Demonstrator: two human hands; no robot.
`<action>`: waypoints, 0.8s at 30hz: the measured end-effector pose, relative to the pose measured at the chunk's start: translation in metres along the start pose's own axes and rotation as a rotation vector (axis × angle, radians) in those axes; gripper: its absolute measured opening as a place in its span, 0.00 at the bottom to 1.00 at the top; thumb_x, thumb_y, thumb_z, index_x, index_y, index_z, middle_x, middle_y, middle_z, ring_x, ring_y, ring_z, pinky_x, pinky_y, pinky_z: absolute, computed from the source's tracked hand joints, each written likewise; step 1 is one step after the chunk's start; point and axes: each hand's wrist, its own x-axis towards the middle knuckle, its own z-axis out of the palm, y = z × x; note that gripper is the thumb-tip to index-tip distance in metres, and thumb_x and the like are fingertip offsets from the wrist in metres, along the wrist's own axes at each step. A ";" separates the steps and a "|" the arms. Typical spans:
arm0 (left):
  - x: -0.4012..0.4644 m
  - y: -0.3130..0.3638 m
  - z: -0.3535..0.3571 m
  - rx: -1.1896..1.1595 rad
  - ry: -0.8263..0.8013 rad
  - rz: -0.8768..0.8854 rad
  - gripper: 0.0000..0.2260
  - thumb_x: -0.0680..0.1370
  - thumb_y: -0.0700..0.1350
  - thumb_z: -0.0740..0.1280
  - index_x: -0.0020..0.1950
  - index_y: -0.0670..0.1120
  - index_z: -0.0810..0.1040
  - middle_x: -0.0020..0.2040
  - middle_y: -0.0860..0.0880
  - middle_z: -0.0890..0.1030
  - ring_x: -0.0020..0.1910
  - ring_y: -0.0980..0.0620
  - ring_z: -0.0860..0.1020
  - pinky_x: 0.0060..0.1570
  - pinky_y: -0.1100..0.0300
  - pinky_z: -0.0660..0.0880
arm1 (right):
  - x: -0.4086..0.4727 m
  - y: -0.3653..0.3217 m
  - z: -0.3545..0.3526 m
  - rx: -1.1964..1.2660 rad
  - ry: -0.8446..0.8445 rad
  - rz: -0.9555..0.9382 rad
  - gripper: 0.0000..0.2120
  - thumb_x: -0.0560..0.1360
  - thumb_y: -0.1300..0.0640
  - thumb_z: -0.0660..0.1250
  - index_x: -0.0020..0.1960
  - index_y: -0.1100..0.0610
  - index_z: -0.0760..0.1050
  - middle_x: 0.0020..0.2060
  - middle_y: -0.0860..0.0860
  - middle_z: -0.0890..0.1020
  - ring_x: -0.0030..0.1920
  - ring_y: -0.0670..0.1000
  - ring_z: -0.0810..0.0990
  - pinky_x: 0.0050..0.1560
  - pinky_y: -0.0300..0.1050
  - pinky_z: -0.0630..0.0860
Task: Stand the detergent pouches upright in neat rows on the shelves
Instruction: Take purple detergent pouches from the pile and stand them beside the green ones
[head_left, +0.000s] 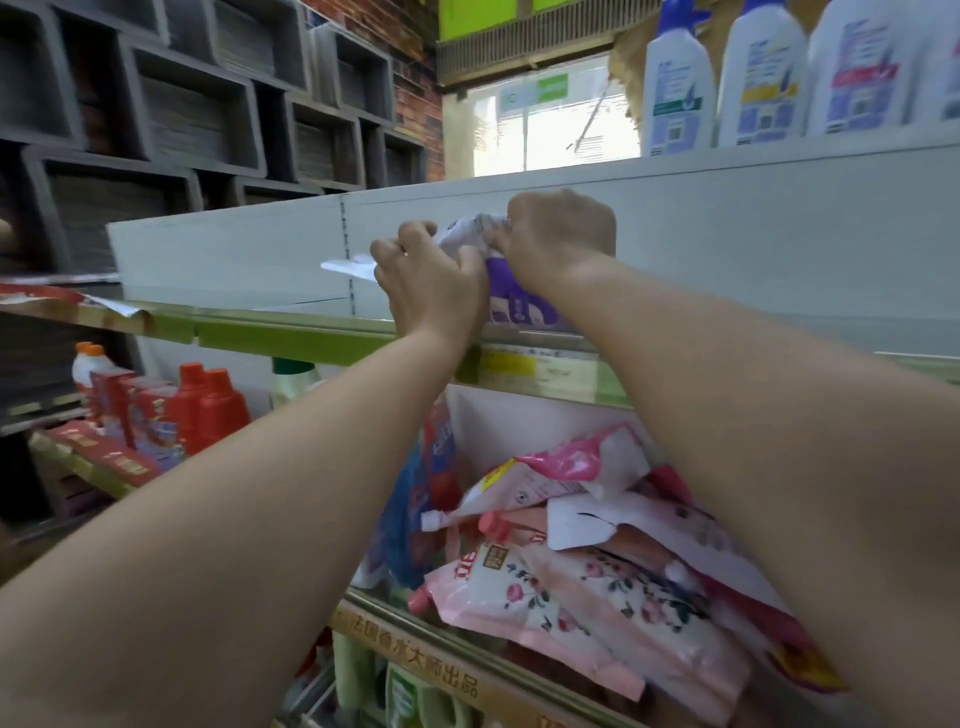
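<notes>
My left hand (428, 273) and right hand (558, 236) pinch the purple pouch's (519, 304) top; I should seat its base flat on the shelf (291, 332), then release.

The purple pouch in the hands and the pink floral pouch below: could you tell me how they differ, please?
The purple pouch stands upright on the upper shelf; the pink floral pouch lies flat in a heap. The purple pouch is pinched at its top by the left hand and right hand; the floral pouch is untouched. Both look like soft refill packs.
</notes>
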 end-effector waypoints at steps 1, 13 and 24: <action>-0.002 0.006 0.005 -0.029 -0.008 0.003 0.18 0.77 0.46 0.61 0.66 0.43 0.67 0.65 0.42 0.64 0.64 0.43 0.65 0.62 0.49 0.71 | -0.001 0.008 -0.005 0.010 0.009 0.040 0.15 0.79 0.46 0.60 0.52 0.56 0.77 0.47 0.55 0.80 0.47 0.56 0.78 0.41 0.44 0.64; -0.035 0.070 0.043 -0.079 0.008 0.525 0.34 0.74 0.53 0.65 0.76 0.42 0.57 0.78 0.42 0.52 0.77 0.45 0.52 0.72 0.51 0.56 | -0.025 0.094 -0.060 0.347 0.157 0.583 0.20 0.79 0.42 0.56 0.58 0.56 0.74 0.48 0.51 0.78 0.44 0.52 0.75 0.34 0.40 0.66; -0.079 0.135 0.074 -0.371 -0.154 0.259 0.36 0.71 0.51 0.70 0.74 0.47 0.57 0.71 0.42 0.59 0.69 0.45 0.63 0.62 0.53 0.72 | -0.059 0.161 -0.110 0.781 0.321 0.985 0.21 0.77 0.42 0.62 0.55 0.59 0.76 0.51 0.54 0.81 0.45 0.54 0.76 0.39 0.41 0.68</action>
